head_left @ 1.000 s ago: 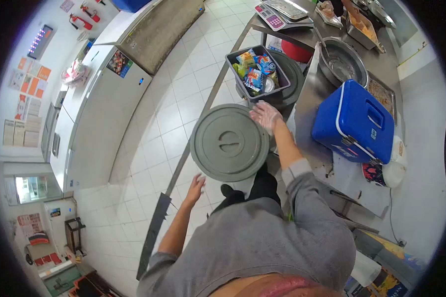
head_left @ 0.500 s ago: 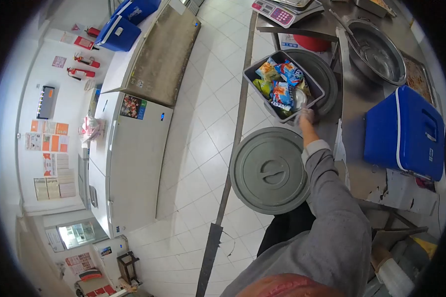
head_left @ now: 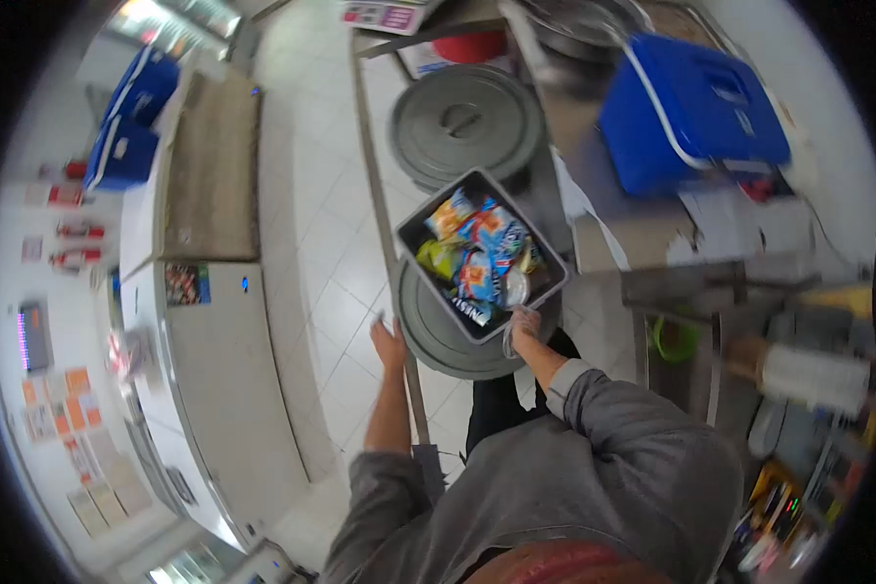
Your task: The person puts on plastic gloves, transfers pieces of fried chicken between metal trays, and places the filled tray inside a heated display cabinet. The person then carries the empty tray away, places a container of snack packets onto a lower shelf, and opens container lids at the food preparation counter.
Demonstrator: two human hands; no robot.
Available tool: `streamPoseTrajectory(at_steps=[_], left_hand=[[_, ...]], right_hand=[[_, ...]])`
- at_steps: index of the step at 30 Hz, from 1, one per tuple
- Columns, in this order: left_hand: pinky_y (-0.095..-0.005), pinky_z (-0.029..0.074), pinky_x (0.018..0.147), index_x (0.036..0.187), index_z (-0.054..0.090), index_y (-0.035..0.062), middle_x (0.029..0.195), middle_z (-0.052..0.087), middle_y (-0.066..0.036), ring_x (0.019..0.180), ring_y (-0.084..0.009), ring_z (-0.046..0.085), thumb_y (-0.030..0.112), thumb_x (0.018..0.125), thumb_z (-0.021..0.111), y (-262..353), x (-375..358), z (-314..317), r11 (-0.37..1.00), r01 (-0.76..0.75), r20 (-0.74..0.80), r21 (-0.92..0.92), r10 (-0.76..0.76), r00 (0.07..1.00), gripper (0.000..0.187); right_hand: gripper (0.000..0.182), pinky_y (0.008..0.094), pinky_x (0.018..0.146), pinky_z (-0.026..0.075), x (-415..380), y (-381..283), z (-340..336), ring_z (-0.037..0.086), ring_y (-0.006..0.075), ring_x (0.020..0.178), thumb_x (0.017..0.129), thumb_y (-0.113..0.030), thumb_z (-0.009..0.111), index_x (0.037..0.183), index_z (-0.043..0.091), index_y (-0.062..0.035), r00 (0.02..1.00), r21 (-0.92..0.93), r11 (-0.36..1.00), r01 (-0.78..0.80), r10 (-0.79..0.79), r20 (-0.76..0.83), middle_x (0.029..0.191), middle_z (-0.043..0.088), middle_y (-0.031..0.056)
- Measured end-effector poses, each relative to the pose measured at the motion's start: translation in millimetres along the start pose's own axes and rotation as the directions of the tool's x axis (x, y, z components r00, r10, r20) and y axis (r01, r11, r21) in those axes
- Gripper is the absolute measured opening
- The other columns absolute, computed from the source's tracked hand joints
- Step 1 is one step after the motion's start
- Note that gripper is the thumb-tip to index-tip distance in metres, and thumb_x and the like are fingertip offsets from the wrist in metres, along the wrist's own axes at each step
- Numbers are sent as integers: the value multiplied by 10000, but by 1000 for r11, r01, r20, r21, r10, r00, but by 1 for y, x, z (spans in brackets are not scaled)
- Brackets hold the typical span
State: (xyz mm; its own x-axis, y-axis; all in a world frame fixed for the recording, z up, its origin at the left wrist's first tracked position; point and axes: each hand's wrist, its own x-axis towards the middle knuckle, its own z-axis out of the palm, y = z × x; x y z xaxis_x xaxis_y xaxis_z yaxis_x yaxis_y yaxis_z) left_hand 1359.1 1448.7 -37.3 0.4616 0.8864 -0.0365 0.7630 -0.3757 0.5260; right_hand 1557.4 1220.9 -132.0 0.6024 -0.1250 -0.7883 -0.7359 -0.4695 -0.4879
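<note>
The right hand (head_left: pixel 523 326) has its fingers curled on the near edge of a gray bin (head_left: pixel 481 255) full of snack bags (head_left: pixel 477 253). The bin sits on a round gray lid (head_left: pixel 448 336) right under the hand. The left hand (head_left: pixel 391 343) is just beside that lid, fingers straight and close together, holding nothing. Farther off are another gray lid (head_left: pixel 465 125) and a blue cooler (head_left: pixel 691 107) on the bench (head_left: pixel 633 234).

A single head-worn fisheye camera looks steeply down from above the person's shoulders, close over the grey tub (head_left: pixel 481 255) at centre frame. The tiled floor (head_left: pixel 311 185) fills the upper left, a steel counter (head_left: pixel 613 234) the upper right.
</note>
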Motion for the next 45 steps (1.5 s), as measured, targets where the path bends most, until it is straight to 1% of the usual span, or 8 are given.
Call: streamPoseTrajectory(at_steps=[8, 19, 20, 29, 33, 35, 40, 45], left_hand=[[-418, 438, 847, 1102, 549, -81, 984, 606, -257, 940, -430, 553, 488, 908, 427, 41, 110, 153, 987, -18, 694, -161, 126, 709, 614], [-362, 441, 689, 916, 593, -105, 853, 643, -181, 771, -209, 554, 420, 945, 424, 25, 52, 125, 956, 30, 468, -292, 116, 876, 552], [-362, 439, 688, 927, 593, -104, 854, 642, -179, 773, -205, 551, 408, 949, 419, 36, 41, 131, 954, 67, 449, -293, 75, 890, 542], [-353, 423, 650, 850, 577, -85, 738, 596, -131, 678, -193, 490, 330, 962, 411, -36, -82, 254, 825, 302, 420, -478, -87, 903, 461], [-342, 446, 665, 986, 630, -52, 752, 624, -79, 733, -191, 553, 494, 917, 430, -56, -112, 322, 612, 562, 669, -556, -71, 740, 585], [-326, 417, 589, 1046, 624, -12, 727, 545, -66, 708, -169, 520, 639, 887, 332, -91, -135, 370, 629, 769, 947, -118, -162, 278, 731], [-456, 223, 1046, 1409, 272, 81, 1439, 302, -159, 1312, -314, 306, 794, 761, 319, 35, -201, 434, 820, 572, 998, 16, -44, 35, 965], [-633, 207, 977, 1453, 148, 185, 1501, 192, -48, 1279, -314, 354, 840, 698, 340, 72, -203, 380, 897, 380, 793, 224, 60, -607, 1018]], right_hand=[[139, 397, 721, 469, 50, 148, -89, 604, 303, 800, 812, -167, 509, 815, 585, -51, 969, -328, 943, 56, -130, -210, 772, 589, 161], [212, 358, 911, 425, -28, 79, -117, 545, 306, 1053, 845, -219, 495, 1009, 608, -144, 959, -800, 593, 93, -269, -88, 1028, 605, 157], [323, 382, 895, 437, -8, 98, -118, 541, 318, 1054, 858, -354, 515, 1055, 603, -115, 963, -363, 921, -143, 46, -264, 1047, 594, 176], [569, 439, 957, 369, 93, 127, -153, 470, 337, 1143, 821, -536, 506, 1156, 529, -78, 851, -415, 895, -162, -86, -518, 1207, 514, 189], [567, 434, 991, 323, 100, 138, -152, 415, 329, 1189, 844, -506, 495, 1216, 473, -79, 786, -415, 904, -101, -183, -591, 1256, 472, 185], [568, 432, 1008, 300, 95, 145, -147, 388, 325, 1212, 856, -491, 489, 1246, 445, -79, 756, -417, 906, -69, -226, -615, 1280, 450, 183], [581, 425, 1050, 242, 110, 167, -136, 320, 315, 1270, 885, -453, 475, 1320, 375, -81, 664, -348, 933, -96, -200, -721, 1341, 397, 178], [512, 405, 1043, 283, 6, 279, -63, 414, 311, 1214, 884, -346, 533, 1285, 420, -48, 642, -323, 946, 7, -252, -724, 1315, 430, 169]])
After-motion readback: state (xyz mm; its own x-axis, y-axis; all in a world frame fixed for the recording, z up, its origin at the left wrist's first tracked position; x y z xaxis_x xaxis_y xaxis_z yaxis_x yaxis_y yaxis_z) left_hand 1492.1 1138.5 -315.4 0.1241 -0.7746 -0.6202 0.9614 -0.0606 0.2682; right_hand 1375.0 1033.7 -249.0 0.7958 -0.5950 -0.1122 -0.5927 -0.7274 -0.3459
